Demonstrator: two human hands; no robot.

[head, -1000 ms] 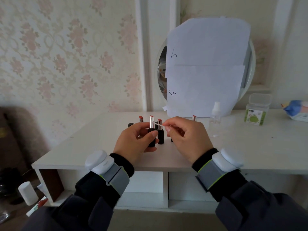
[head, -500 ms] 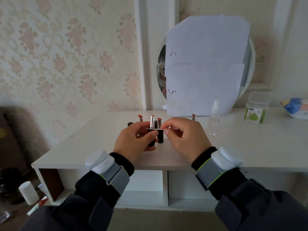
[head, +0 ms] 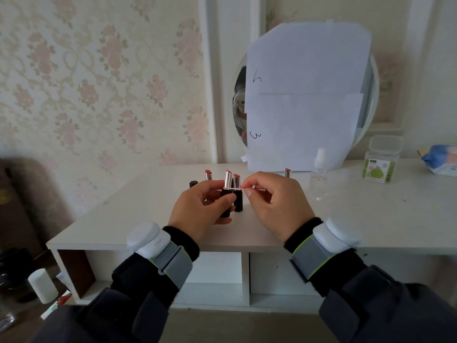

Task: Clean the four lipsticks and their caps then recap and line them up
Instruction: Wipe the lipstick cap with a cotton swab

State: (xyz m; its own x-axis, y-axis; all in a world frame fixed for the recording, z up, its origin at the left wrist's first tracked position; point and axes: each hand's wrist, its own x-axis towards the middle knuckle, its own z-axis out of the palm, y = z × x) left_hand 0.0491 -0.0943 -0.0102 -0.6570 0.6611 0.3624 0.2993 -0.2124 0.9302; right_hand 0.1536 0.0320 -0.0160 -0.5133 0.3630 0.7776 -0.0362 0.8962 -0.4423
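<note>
My left hand (head: 200,211) grips the black base of an uncapped lipstick (head: 227,184), held upright above the white table (head: 138,209). My right hand (head: 274,204) pinches a cotton swab (head: 236,188), whose tip lies against the silver collar of that lipstick. A second open lipstick (head: 238,194) stands just right of it on the table. A third (head: 208,175) stands behind to the left, and the tip of a fourth (head: 287,172) shows behind my right hand. One black cap (head: 193,183) stands at the left; other caps are hidden.
A clear spray bottle (head: 318,175) stands right of my hands. Further right are a green-labelled swab box (head: 380,161) and a blue wipes pack (head: 442,162). A round mirror (head: 368,95) covered with paper sheets leans at the back. The table's front edge lies under my wrists.
The cotton swab has slid down the held lipstick, from near its top to the silver collar. Both hands stay almost where they were.
</note>
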